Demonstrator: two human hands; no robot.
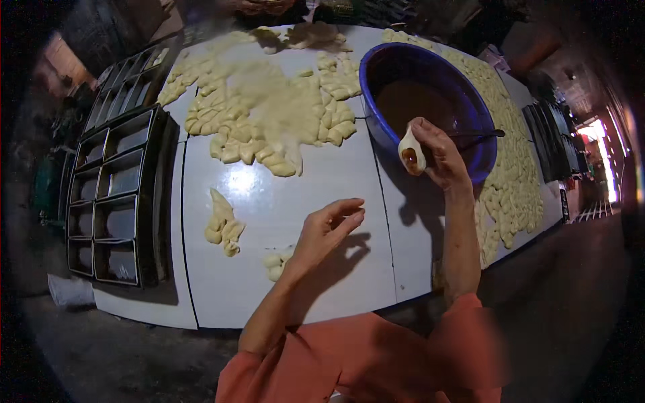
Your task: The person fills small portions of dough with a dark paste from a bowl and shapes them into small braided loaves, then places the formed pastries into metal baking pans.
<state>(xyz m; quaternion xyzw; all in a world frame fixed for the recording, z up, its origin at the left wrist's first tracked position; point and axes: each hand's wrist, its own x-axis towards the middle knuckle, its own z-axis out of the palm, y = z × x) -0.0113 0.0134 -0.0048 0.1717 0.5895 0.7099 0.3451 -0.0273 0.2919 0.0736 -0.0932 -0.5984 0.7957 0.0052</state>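
Raised over the rim of a large blue basin (376, 114) of brown liquid, my right hand (435, 153) grips a pale dough piece (410, 141) with glossy brown stuff in its hollow. A dark long handle (492, 133) sticks out of the basin behind it. My left hand (330, 227) is over the white table (349, 275), fingers loosely curved and apart, holding nothing. Small dough lumps (275, 266) lie just left of its wrist, and another cluster (223, 228) sits farther left. A broad heap of dough pieces (222, 114) covers the back middle.
Dark metal pans (115, 221) in compartmented sets stand along the left edge, with more behind (124, 91). Many dough pieces (510, 201) spread along the table's right side, beside stacked dark trays (547, 141). A pale bag (70, 290) is at the lower left; a bright opening shows far right.
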